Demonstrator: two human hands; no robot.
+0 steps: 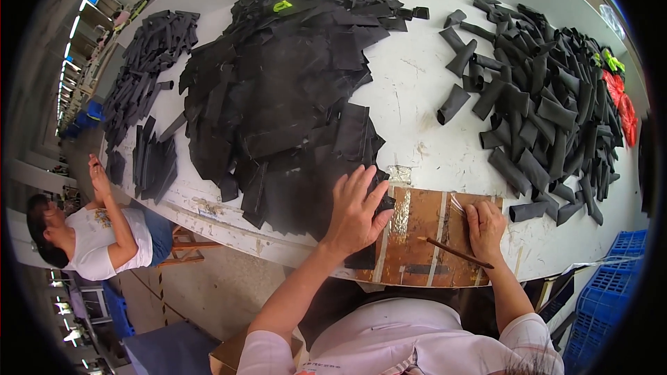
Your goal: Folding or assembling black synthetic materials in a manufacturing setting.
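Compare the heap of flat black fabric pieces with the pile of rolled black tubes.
The heap of flat black fabric pieces lies layered, mid-table; the pile of rolled black tubes sits rightward, loosely jumbled. The left hand rests on the flat heap; the tubes go untouched. Both are black and share the white table.

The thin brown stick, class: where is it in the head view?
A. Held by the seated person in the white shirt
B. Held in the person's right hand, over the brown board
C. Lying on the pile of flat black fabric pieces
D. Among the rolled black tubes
B: the thin brown stick runs from the right hand, which grips it above the brown wooden board, while the left hand presses on flat black fabric pieces.
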